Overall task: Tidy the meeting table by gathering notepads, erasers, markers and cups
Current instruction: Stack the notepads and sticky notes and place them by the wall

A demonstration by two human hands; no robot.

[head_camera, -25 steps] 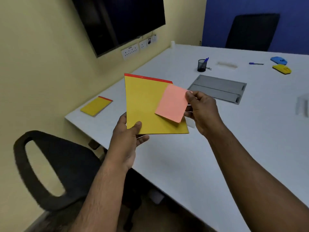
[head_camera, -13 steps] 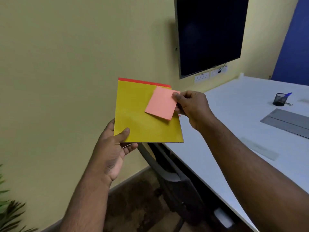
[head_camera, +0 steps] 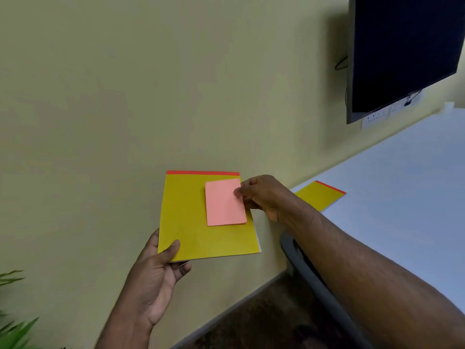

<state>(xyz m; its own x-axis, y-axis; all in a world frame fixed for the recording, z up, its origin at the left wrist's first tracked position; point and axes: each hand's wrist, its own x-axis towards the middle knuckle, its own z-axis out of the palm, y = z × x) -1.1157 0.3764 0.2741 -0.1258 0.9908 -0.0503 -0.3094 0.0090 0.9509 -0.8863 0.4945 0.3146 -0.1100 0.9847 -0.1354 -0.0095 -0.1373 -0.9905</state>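
Two pads are held off the table, against the wall side. Left hand (head_camera: 156, 278) supports the yellow pad (head_camera: 191, 222) at its lower-left corner, thumb on top and fingers beneath, grip closed; this keeps the pad flat as a carrier. Right hand (head_camera: 261, 195) pinches the pink pad (head_camera: 225, 202) at its right edge, pressing it onto the yellow pad, probably to stack them. One more yellow notepad (head_camera: 320, 196) lies on the table (head_camera: 402, 185) near its corner, uncollected.
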